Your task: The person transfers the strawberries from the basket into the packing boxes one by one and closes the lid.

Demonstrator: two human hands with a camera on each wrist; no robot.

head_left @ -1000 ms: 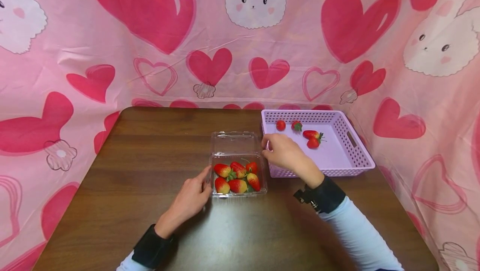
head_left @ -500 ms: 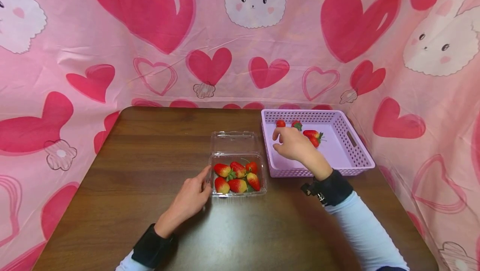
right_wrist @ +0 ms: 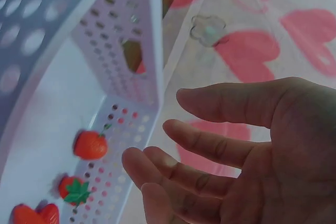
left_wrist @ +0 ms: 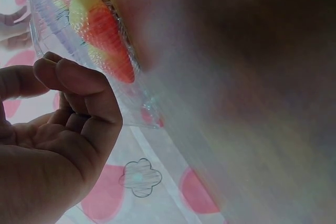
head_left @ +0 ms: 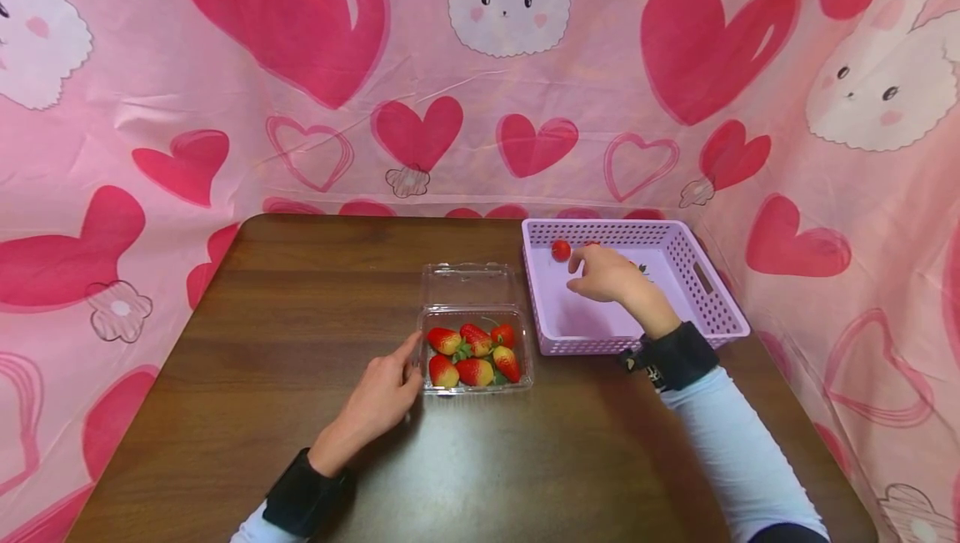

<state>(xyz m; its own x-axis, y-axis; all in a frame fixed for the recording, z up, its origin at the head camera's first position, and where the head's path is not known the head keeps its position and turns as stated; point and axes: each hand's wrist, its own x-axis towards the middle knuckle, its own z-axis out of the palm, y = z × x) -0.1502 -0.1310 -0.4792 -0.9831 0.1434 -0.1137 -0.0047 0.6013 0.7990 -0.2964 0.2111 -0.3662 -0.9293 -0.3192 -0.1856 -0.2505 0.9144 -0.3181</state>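
My right hand (head_left: 603,274) hovers loose and empty over the strawberries (right_wrist: 90,145) in the lilac basket (head_left: 705,309). Left hand (head_left: 378,401), fingers lightly curled and holding nothing, rests against the clear clamshell (head_left: 476,351) of berries on the counter (head_left: 315,309). I'd pinch one berry gently by its sides and keep that box steadied. No readable labels anywhere.

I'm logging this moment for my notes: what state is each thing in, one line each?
clear clamshell box: lid open, five strawberries inside.
purple basket: upright on the table, strawberries inside.
left hand: resting on the table, fingers touching the box's left side.
right hand: open over the basket, holding nothing.
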